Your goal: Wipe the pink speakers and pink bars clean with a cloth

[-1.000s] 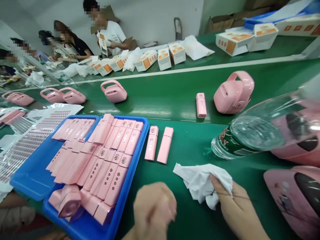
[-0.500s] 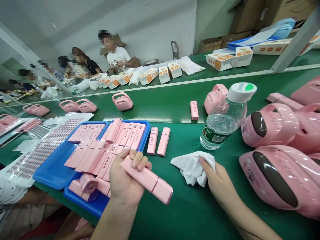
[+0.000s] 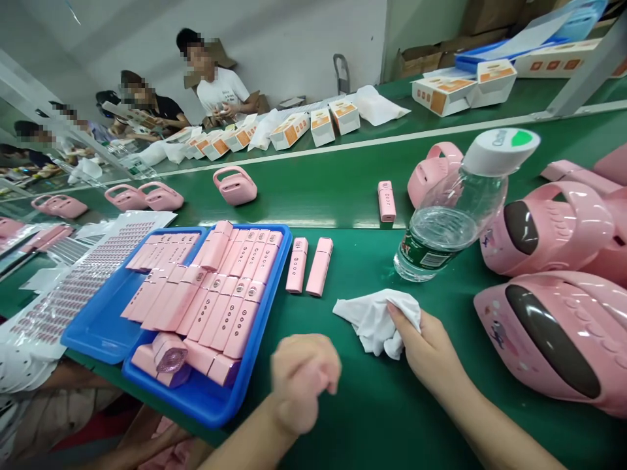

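My left hand (image 3: 304,382) is closed and blurred by motion above the green table, right of the blue tray (image 3: 215,415). Its curled fingers show a pinkish patch, but whatever they hold, if anything, I cannot make out. A crumpled white cloth (image 3: 377,320) is pinched in my right hand (image 3: 435,349), close to the table. Inside the tray, pink stick-shaped devices (image 3: 228,323) lie in rows, some with printed icons facing up. Between tray and cloth, two more pink devices, one with icons (image 3: 296,266) and one plain-sided (image 3: 320,267), lie side by side.
A water bottle (image 3: 441,228) stands behind my right hand. Large glossy pink housings (image 3: 553,333) crowd the right side. Beyond the table edge, pink handled units (image 3: 236,186) sit on a green strip. White-orange boxes (image 3: 289,130) and seated co-workers are further back.
My left hand has moved right and down, away from the tray, and turned; the pink device it held is no longer visible in it. My right hand keeps the cloth nearly still.
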{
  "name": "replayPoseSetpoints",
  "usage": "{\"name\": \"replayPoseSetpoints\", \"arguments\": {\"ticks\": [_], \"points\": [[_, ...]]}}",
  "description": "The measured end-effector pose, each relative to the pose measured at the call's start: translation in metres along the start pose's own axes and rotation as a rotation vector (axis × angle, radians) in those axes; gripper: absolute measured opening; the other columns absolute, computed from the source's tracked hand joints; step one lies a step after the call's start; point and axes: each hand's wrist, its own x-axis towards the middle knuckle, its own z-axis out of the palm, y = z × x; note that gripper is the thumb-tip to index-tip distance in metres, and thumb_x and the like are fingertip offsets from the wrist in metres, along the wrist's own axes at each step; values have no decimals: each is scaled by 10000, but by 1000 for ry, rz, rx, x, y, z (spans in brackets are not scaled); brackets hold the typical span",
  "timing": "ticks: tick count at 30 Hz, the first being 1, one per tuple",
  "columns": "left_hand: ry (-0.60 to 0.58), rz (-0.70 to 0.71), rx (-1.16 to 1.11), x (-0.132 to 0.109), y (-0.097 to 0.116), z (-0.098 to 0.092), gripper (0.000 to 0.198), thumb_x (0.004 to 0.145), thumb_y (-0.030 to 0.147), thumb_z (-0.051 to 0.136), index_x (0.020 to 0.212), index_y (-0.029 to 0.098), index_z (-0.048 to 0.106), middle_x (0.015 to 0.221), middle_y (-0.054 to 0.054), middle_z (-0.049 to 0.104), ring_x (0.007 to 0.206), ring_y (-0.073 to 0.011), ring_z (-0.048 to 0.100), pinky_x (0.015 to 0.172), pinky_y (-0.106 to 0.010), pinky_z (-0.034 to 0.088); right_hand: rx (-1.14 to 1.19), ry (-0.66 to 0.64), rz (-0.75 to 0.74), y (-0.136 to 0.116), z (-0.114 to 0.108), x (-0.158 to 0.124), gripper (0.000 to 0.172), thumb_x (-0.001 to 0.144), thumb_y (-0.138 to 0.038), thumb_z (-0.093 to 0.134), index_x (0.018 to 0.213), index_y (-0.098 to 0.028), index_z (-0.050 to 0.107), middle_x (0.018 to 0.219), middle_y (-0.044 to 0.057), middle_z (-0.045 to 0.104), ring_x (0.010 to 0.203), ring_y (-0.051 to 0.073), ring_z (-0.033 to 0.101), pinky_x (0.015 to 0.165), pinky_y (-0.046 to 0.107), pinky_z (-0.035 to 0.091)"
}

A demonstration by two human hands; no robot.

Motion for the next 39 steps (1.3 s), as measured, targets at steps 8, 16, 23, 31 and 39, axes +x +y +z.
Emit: {"name": "replayPoseSetpoints", "arguments": {"ticks": [8,16,23,31,39], "points": [[-5,76,-191,15,-11,1,312,816,313,460,564,186,593,449,1,502,452,-125,466,529,-277,415,23,23,7,-4,3,-3,360,804,-506,487,701,-172,573,685,29,629,715,217,596,622,267,461],[434,-65,-611,35,36,-7,166,739,299,500,720,146,564,645,4,518,599,-108,524,674,-299,508,81,-37,51,0,1,-1,410,802,-550,481,789,-169,632,699,39,641,686,216,587,621,279,460],[475,-146,-738,32,49,0,122,790,156,468,896,124,520,752,-18,513,680,-118,552,714,-322,519,290,-157,92,-4,11,-10,429,824,-530,490,1001,-167,635,863,44,675,803,206,588,727,268,455],[584,-297,-662,31,45,11,191,813,120,432,961,122,553,827,-66,600,811,-171,617,771,-358,552,707,-491,290,-30,19,-35,374,765,-442,631,1041,-189,622,844,33,678,819,188,611,687,236,453],[406,-136,-365,23,26,10,246,788,128,596,1008,224,651,928,-40,679,900,-139,644,843,-274,534,752,-536,312,-34,20,-37,329,742,-451,666,939,-188,660,776,6,663,732,129,577,617,181,411]]}}
